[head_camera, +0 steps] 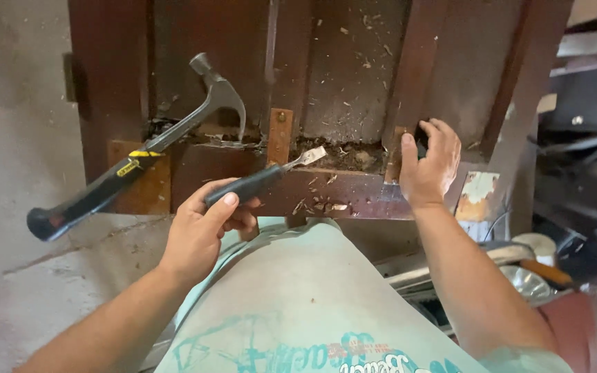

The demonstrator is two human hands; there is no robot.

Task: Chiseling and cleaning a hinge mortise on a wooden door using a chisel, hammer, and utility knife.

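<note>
A: Left hand (198, 231)?

B: Closed round the black handle of a chisel (264, 178), thumb on top. The shaft points up and right, and the flat metal blade tip sits in the broken-out gap of the dark wooden door (354, 76), just right of a small brass plate (279, 135).

A: How does the chisel handle?

B: Looks stiff and light, a one-hand tool. The handle is the place to hold, as now; the blade edge is likely sharp, so keep off it.

A: Right hand (428, 162)?

B: Fingers curled together, hooked over the edge of a vertical door piece next to the gap. It is gripping wood, no tool.

A: Hammer?

B: The claw hammer (139, 155) is in no hand. Its claw is jammed into the split wood left of the brass plate, and the black-and-yellow handle hangs out down-left over the concrete floor (15, 138). Judging by the steel head it is top-heavy; take it low on the rubber grip for leverage. It could drop if the claw slips.

A: The wood?

B: Rigid panel, but the gap looks rotten and crumbly, with splinters and wood chips (323, 204) lying on the lower rail. Splinter risk at the edges.

A: Anything else?

B: Metal clutter at the lower right, too unclear to name.
</note>
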